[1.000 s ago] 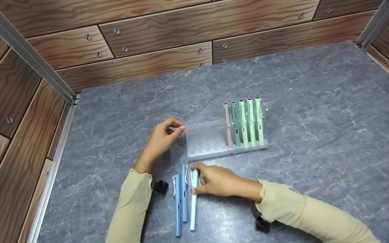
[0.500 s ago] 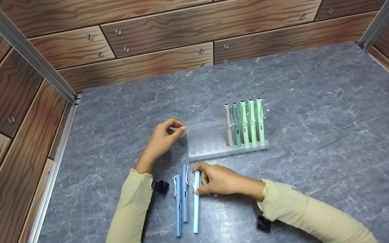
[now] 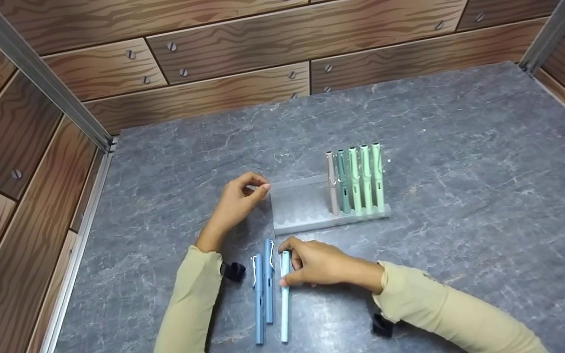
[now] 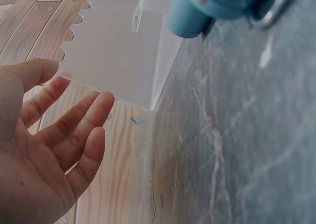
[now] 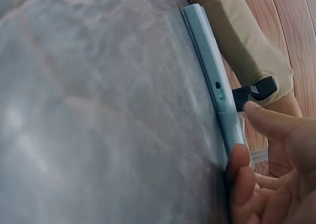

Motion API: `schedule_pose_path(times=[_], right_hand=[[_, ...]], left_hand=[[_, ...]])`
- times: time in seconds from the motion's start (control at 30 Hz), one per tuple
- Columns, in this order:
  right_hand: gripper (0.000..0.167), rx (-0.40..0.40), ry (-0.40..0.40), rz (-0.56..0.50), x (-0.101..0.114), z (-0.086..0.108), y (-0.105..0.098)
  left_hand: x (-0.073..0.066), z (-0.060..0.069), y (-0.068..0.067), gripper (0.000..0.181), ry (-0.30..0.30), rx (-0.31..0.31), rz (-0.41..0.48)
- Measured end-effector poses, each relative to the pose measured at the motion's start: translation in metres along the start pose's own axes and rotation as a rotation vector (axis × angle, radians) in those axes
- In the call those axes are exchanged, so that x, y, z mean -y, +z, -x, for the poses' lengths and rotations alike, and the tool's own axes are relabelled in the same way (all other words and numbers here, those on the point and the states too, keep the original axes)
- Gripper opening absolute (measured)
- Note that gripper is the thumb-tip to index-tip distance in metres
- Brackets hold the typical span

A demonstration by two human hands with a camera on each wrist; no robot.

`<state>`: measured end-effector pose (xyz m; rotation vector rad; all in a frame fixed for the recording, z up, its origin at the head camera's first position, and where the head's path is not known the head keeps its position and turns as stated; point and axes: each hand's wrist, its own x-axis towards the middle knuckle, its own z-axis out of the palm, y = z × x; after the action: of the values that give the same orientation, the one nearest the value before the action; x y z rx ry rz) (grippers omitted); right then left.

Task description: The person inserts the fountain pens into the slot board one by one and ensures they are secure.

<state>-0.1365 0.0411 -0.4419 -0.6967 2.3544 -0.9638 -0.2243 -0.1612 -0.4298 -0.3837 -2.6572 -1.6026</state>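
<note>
My right hand [image 3: 319,263] curls its fingers about the cap end of a light blue pen [image 3: 285,314] lying on the table. The right wrist view shows fingertips touching the pen [image 5: 211,56], while the thumb sits slightly apart from the barrel. To its left lie two darker blue capped pens [image 3: 259,304] with wire clips. My left hand [image 3: 237,201] pinches the back left corner of a clear pen stand [image 3: 297,203]; its other fingers are spread in the left wrist view. Several pens [image 3: 356,184], pinkish, dark green and pale green, occupy the stand's right side.
The grey marbled table [image 3: 459,196] extends around the stand. Wood-patterned walls [image 3: 233,44] border it at the back and left, with a metal rail [image 3: 74,274] along the left edge. Close to the left wrist camera is a blurred blue pen [image 4: 190,14].
The light blue pen has slid a little toward the front edge and turned, so its clip shows less. My right hand has shifted slightly right. My left hand and the stand hold still.
</note>
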Motion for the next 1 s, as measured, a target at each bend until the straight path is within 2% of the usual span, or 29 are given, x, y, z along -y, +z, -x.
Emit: schedule_pose_path(times=[0.17, 0.3, 0.57, 0.8, 1.0], right_hand=[[0.057, -0.046, -0.019, 0.053, 0.0008, 0.0011, 0.0022], [0.055, -0.046, -0.033, 0.056, 0.0001, 0.0013, 0.0024], [0.058, -0.018, -0.035, 0.055, -0.0010, 0.0011, 0.0013], [0.060, -0.021, -0.060, 0.105, -0.0014, 0.0026, 0.0019], [0.064, -0.026, -0.052, 0.112, -0.0010, 0.0038, 0.0020]], left_hand=[[-0.0008, 0.0006, -0.0001, 0.015, 0.001, 0.004, -0.004], [-0.0018, 0.0012, -0.0006, 0.015, 0.000, 0.011, 0.001], [-0.0017, 0.0013, -0.0008, 0.014, 0.005, 0.007, 0.015], [-0.0010, 0.0011, -0.0008, 0.015, -0.015, 0.016, 0.030], [0.0005, 0.0003, -0.0002, 0.013, -0.009, 0.005, 0.030]])
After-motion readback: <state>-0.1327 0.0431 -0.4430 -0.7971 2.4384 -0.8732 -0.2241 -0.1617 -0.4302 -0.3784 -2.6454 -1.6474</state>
